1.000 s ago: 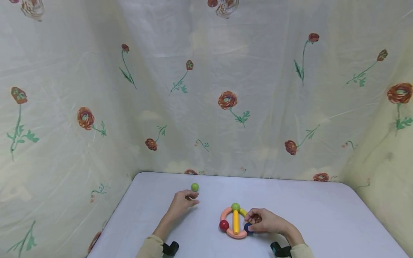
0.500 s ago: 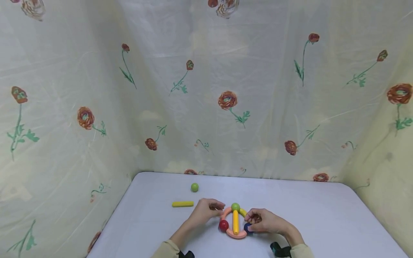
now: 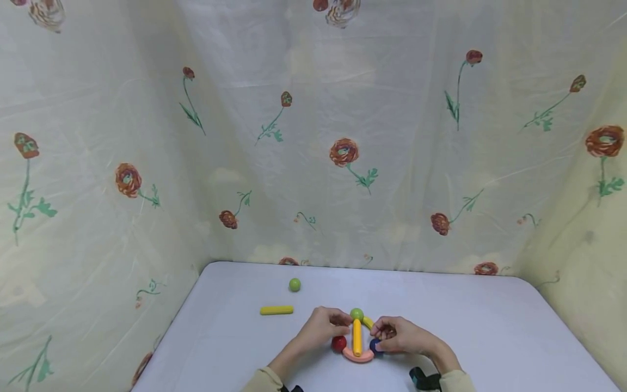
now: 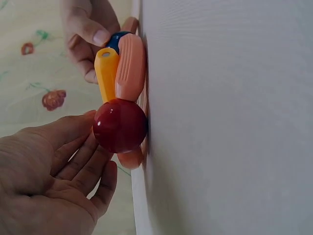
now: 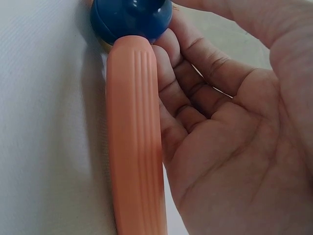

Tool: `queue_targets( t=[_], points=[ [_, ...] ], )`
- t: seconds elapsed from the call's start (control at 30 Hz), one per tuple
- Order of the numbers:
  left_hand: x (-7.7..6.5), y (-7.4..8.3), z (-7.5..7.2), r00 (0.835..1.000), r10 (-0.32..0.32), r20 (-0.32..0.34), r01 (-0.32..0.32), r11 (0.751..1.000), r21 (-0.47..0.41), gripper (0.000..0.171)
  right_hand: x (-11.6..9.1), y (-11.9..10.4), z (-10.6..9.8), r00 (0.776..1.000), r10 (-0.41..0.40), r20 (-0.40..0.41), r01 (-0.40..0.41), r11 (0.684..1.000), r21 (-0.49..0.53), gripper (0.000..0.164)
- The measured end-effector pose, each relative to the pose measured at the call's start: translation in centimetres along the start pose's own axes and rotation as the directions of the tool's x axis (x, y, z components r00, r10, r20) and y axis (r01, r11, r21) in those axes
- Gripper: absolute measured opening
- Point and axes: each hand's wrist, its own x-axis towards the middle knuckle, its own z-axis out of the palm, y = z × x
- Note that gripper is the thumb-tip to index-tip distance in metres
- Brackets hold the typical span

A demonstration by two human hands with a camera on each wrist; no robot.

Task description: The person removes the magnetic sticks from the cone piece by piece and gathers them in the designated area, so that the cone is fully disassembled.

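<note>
A ring of toy balls and ribbed curved sticks lies on the table. My right hand (image 3: 409,336) pinches its blue ball (image 5: 129,19) between thumb and fingers. Beside it curves a pink stick (image 5: 134,137), which runs along the ring's near edge. Across the ring, my left hand (image 3: 324,328) has its fingertips right at the far-left part, beside the red ball (image 4: 120,126); I cannot tell whether they grip the pink stick (image 4: 130,159) behind that ball. An orange-yellow straight stick (image 3: 357,338) spans the middle, below a green ball (image 3: 356,314).
A loose yellow stick (image 3: 276,310) lies to the left of the ring, and a second green ball (image 3: 294,285) sits farther back. The white table (image 3: 450,305) backs onto a flower-printed curtain (image 3: 401,163).
My left hand has come away from the loose yellow stick, uncovering it, and moved right to the ring, where it now covers the left pink stick. My right hand stays on the blue ball.
</note>
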Motion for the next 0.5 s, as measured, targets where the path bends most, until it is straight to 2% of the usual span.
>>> queue_targets(
  t=[0.3, 0.5],
  points=[
    [0.44, 0.02, 0.72, 1.0, 0.018, 0.018, -0.018, 0.999, 0.034, 0.018, -0.05, 0.23, 0.06, 1.0, 0.003, 0.0, -0.003, 1.0, -0.001, 0.031],
    [0.61, 0.23, 1.05, 0.999, 0.015, 0.039, -0.018, 0.996, 0.086, 0.019, 0.01, 0.24, 0.0, 1.0, 0.003, -0.002, -0.003, 1.0, -0.008, 0.03]
  ],
)
